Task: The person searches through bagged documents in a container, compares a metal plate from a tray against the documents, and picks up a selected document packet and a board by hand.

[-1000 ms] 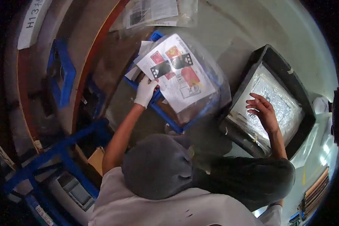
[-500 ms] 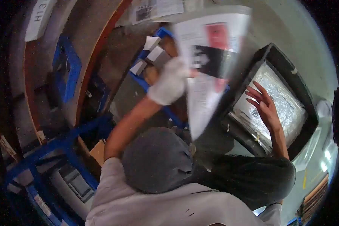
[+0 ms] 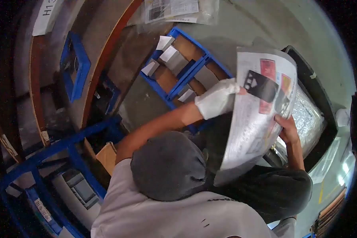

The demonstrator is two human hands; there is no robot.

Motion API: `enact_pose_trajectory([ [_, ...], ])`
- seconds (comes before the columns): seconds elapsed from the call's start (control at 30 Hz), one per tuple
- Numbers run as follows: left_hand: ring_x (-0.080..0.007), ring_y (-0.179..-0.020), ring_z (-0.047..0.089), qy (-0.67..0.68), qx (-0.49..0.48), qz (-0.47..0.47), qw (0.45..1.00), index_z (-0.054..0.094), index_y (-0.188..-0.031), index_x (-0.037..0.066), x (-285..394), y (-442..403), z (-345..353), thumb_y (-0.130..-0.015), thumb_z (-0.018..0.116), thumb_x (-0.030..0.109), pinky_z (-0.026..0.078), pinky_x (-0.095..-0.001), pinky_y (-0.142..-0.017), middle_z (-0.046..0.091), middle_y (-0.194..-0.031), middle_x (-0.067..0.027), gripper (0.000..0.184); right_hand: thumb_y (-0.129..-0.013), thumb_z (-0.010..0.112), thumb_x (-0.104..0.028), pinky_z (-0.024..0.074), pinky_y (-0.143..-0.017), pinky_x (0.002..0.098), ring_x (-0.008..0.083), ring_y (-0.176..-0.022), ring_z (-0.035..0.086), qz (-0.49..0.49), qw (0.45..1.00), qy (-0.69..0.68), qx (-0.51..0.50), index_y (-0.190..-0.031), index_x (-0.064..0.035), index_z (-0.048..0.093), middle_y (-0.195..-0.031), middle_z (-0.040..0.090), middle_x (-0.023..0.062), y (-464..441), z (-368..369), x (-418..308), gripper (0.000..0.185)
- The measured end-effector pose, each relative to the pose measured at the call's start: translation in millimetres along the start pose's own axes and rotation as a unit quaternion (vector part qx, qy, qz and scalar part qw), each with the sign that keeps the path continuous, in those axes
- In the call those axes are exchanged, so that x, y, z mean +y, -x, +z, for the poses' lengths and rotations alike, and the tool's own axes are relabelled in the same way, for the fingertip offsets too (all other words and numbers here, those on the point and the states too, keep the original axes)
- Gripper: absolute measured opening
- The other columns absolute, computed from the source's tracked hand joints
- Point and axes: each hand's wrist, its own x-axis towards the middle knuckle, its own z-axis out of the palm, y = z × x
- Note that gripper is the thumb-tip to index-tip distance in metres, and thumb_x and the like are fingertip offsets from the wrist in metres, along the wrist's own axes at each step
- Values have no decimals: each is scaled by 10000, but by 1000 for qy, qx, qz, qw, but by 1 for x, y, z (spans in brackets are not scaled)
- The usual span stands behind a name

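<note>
A large printed sheet in clear plastic (image 3: 252, 119), white with red patches and a black block, is held up and curved in front of me. My left hand (image 3: 220, 99), in a white glove, is closed on its left edge. My bare right hand (image 3: 287, 129) grips the opposite edge, its thumb on the near face and its other fingers partly hidden. Behind the sheet stands a black bin (image 3: 325, 97). A stack of shiny clear plastic packets (image 3: 309, 115) lies in the bin, partly covered by the sheet.
Blue divided crates (image 3: 168, 97) with white cards and brown compartments stand on the floor ahead. Blue racking (image 3: 73, 148) and brown uprights (image 3: 103, 59) are at left. More printed plastic packets (image 3: 178, 10) lie at the top. Dark rounded cloth (image 3: 168, 166) fills the lower middle.
The sheet has swung right and down, in front of the bin. My left hand moved right with it. My right hand, spread over the packets before, now grips the sheet's right edge.
</note>
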Motion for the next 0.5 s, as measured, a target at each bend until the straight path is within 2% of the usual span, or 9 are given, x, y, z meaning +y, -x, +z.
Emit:
enact_pose_trajectory([
  [0.1,-200,-1048,637,-288,62,11,956,530,-1283,37,36,12,-42,-953,577,185,530,-356,-889,620,-1205,-89,365,-846,744,-140,480,-932,347,188,-1040,607,-25,990,108,85,-1313,4,519,-1158,640,73,-2,11,-18,538],
  [0.13,-232,-1053,638,-499,94,72,858,526,-1301,52,51,17,-66,-926,619,205,530,-374,-895,621,-1207,-99,415,-869,710,-121,484,-893,314,164,-996,614,-68,982,117,133,-1248,11,572,-1086,661,63,1,21,-28,425],
  [0.17,-264,-1059,638,-680,120,131,711,522,-1318,66,67,24,-85,-899,661,225,529,-391,-901,623,-1210,-108,469,-867,702,-110,485,-867,299,156,-960,616,-67,984,95,136,-1218,13,586,-1057,661,56,-2,11,-26,389],
  [0.23,-345,-1170,573,-883,147,37,443,497,-1360,81,98,34,-111,-799,747,223,486,-426,-980,568,-1317,-133,630,-869,702,-116,485,-826,282,145,-921,616,-30,985,65,160,-1197,15,593,-1046,659,50,0,9,-27,370],
  [0.27,-345,-1170,573,-883,144,36,445,497,-1360,81,106,36,-129,-799,747,223,486,-426,-980,568,-1317,-133,630,-869,702,-116,485,-826,282,145,-921,616,-28,984,64,163,-1197,15,593,-1046,659,50,-1,9,-26,370],
  [0.33,-386,-1258,486,-932,10,177,317,485,-1373,53,104,36,-171,-767,691,143,422,-445,-1045,525,-1360,-171,646,-875,698,-122,490,-793,278,145,-885,622,-41,981,110,155,-1195,16,592,-1029,661,51,-1,10,-23,364],
  [0.43,-371,-1307,440,-936,-4,143,322,393,-1453,65,104,25,-175,-782,681,152,384,-455,-1078,468,-1415,-180,735,-880,697,-128,493,-773,277,146,-858,625,-31,983,105,145,-1184,20,598,-1017,663,53,-2,8,-19,352],
  [0.47,-369,-1314,435,-949,-3,118,292,348,-1471,62,104,22,-174,-809,655,164,378,-462,-1085,464,-1412,-193,736,-880,697,-128,493,-773,277,146,-858,625,-30,983,107,147,-1184,20,598,-1017,663,53,-2,11,-19,352],
  [0.5,-369,-1314,435,-949,-3,118,294,348,-1471,62,103,19,-170,-809,655,164,378,-462,-1085,464,-1412,-193,736,-880,699,-130,495,-775,278,146,-864,627,-32,983,109,147,-1176,20,603,-1017,664,52,-1,12,-20,346],
])
